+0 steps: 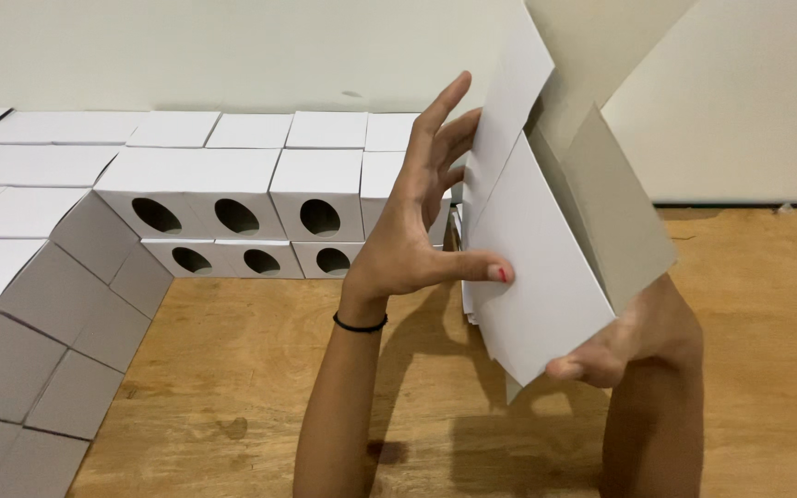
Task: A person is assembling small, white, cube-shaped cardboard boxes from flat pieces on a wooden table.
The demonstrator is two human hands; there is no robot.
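I hold a white cardboard box (537,267), partly folded with its flaps up, in front of me above the wooden floor. My left hand (408,231) presses its left side, thumb on the front panel and fingers spread behind the raised flap. A black band circles that wrist. My right hand (638,337) supports the box from underneath at its lower right, mostly hidden behind the card. The box's grey inner face shows on the right flaps.
Stacked white cube boxes with round holes (232,217) form a wall at the back and along the left side (39,304). The wooden floor (232,387) lies between them. A pale wall (749,111) stands behind on the right.
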